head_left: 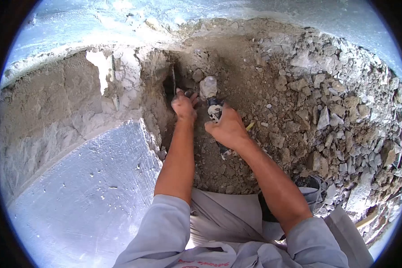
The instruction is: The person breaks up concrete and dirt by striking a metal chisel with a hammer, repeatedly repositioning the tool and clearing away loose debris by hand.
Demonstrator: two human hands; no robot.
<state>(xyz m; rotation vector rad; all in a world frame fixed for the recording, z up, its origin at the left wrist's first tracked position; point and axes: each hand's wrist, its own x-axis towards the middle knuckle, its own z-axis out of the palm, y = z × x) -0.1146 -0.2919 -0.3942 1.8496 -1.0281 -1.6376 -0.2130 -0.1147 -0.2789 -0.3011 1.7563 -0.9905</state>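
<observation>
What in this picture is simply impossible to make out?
Head view:
- Tool: its head is caked in pale dust and its handle is covered by the right hand, so its kind is unclear.
- Left hand: fingertips lost in the shadowed gap; any grip unclear.
- Red shirt print: cut off by the bottom edge.
- Yellowish stick: cut off at the lens rim.

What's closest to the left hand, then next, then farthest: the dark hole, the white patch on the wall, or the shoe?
1. Dark hole: at the left hand's fingertips, just above it.
2. White patch: up on the wall, off to the left.
3. Shoe: lower right, beyond the right hand and its tool.
</observation>
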